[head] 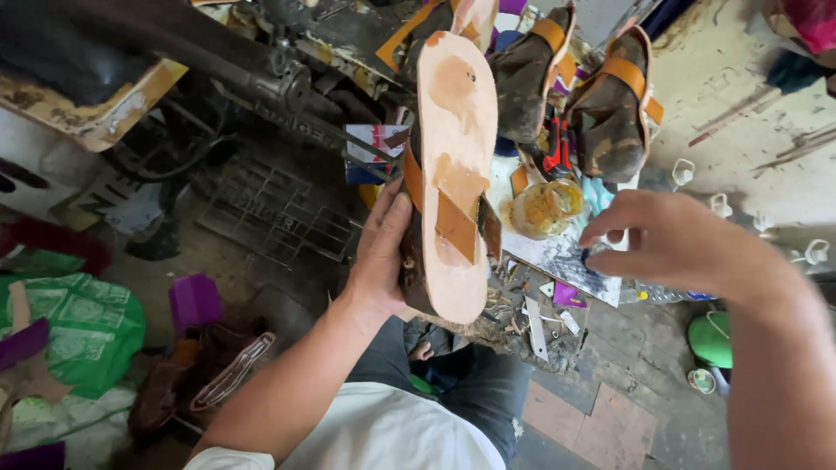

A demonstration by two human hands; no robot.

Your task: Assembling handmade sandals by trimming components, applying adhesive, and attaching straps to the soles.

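Observation:
My left hand (380,252) grips a sandal (453,174) by its side, sole turned up. The pale tan sole shows darker glue patches, and brown and orange strap ends are folded over it near the middle. My right hand (670,239) hovers to the right of the sandal, fingers loosely curled and pointing left, close to a small jar of yellowish glue (546,207). Whether the fingers pinch anything is not visible.
Two more sandals with orange straps (610,104) stand upright behind the glue jar. An old treadle sewing machine (287,87) and its iron pedal (270,213) fill the left. Scraps and tools litter a small board (540,305). A green bag (87,331) lies at lower left.

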